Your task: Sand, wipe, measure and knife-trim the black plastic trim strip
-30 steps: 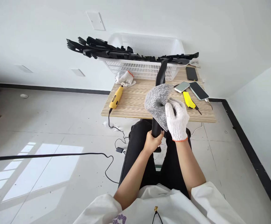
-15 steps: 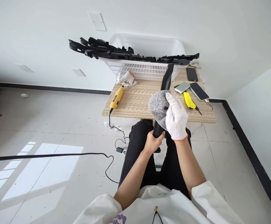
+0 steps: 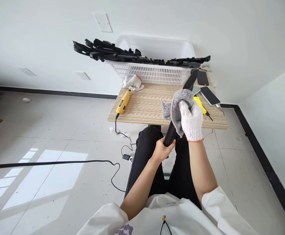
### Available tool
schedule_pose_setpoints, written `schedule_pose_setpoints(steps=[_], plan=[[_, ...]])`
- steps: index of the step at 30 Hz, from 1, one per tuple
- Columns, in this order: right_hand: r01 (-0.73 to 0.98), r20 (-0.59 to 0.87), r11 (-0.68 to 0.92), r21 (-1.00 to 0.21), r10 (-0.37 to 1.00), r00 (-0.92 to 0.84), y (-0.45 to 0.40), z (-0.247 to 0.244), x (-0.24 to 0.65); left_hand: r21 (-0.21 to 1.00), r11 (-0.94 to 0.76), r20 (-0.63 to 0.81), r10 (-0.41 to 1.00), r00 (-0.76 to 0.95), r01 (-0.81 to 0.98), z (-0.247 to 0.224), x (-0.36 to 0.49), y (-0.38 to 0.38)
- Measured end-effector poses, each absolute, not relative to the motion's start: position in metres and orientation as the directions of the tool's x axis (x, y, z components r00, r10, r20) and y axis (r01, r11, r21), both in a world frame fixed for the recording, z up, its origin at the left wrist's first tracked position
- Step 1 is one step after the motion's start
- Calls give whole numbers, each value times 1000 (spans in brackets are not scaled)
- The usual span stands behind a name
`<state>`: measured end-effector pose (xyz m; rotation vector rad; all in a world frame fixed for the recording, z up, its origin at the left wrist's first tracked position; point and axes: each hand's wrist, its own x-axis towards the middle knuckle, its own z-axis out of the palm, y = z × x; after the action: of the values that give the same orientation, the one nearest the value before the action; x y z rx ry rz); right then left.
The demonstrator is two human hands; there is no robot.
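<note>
My bare left hand [image 3: 162, 148] is wrapped round the near end of a long black plastic strip [image 3: 170, 134]. The strip slants up and to the right, its far end rising close to the basket's front. In a white knit glove with an orange cuff, my right hand [image 3: 191, 119] grips a grey cloth [image 3: 178, 112], which is folded over the strip's middle. One flap of the cloth hangs out to the left. The cloth hides that middle stretch of the strip, and some of my right fingers are tucked into the folds.
A white basket [image 3: 152, 74] at the back carries several black plastic parts [image 3: 125, 57] across its rim. On the wooden table [image 3: 147, 102] lie a yellow corded tool [image 3: 123, 102], white gloves [image 3: 133, 82], a yellow utility knife [image 3: 201, 105] and phones [image 3: 209, 95]. Cords [image 3: 83, 161] cross the floor.
My right hand has shifted right with the cloth, which is now folded round the strip. The strip's far end has swung right, partly covering the pale phone. My left hand keeps its hold.
</note>
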<state>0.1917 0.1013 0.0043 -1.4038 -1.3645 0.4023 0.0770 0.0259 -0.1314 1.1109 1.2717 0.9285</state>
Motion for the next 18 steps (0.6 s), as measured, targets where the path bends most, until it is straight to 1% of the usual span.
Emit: schedule_pose_setpoints(steps=[3, 7, 9, 11, 15, 18], plan=[[494, 425, 255, -832, 864, 269, 102, 4, 192, 969, 241, -246, 965, 96, 57, -134, 77, 25], [423, 358, 276, -863, 925, 127, 100, 3, 193, 970, 242, -242, 969, 53, 11, -138, 78, 27], [391, 352, 296, -871, 933, 78, 98, 3, 193, 969, 246, -246, 968, 57, 3, -139, 79, 26], [382, 369, 310, -871, 925, 90, 97, 5, 194, 969, 248, -249, 965, 78, 24, -138, 78, 25], [389, 399, 306, -869, 898, 185, 97, 11, 194, 970, 238, -242, 965, 103, 55, -137, 78, 23], [396, 351, 274, -877, 926, 138, 96, 13, 195, 970, 237, -240, 967, 81, 44, -138, 78, 25]])
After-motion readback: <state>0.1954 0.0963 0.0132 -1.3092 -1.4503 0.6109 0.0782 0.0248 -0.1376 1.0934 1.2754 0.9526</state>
